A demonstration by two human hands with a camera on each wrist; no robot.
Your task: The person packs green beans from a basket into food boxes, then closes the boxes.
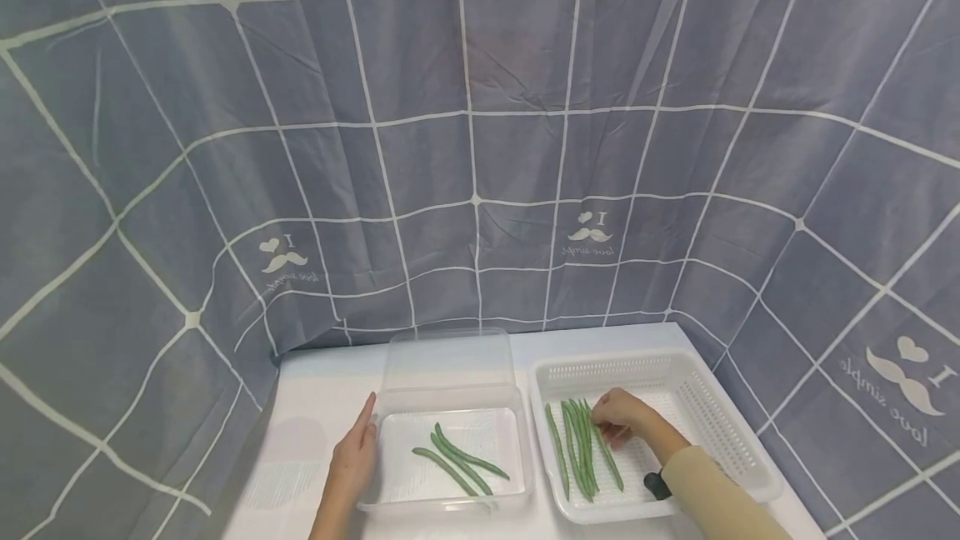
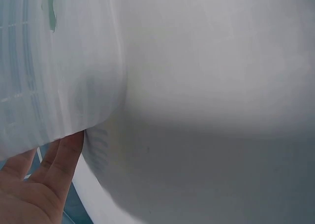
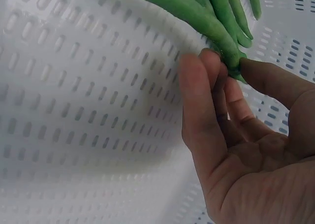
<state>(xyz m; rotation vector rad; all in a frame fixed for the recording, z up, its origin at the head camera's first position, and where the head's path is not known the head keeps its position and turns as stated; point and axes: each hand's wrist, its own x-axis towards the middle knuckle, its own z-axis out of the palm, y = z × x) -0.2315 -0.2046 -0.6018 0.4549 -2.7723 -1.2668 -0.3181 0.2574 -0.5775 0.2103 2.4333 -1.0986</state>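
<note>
My right hand [image 1: 622, 417] pinches the end of a green bean [image 3: 197, 17] between thumb and fingertips, over the white perforated basket [image 1: 600, 514]. That bean slants down toward the basket's front in the head view. Several other green beans [image 1: 581, 448] lie side by side in the basket, just left of the hand. Against the left side of a clear plastic container [image 1: 450, 506] rests my left hand [image 1: 352, 457], its fingers extended along the wall. Inside that container lie a few green beans [image 1: 468, 461], some crossing each other.
A clear lid or raised panel [image 1: 450, 361] stands behind the container. The container and basket sit side by side on a pale table [image 1: 300, 407]. A grey curtain [image 1: 517, 157] with white lines surrounds the back and both sides. A small dark object [image 1: 657, 486] sits by the right wrist.
</note>
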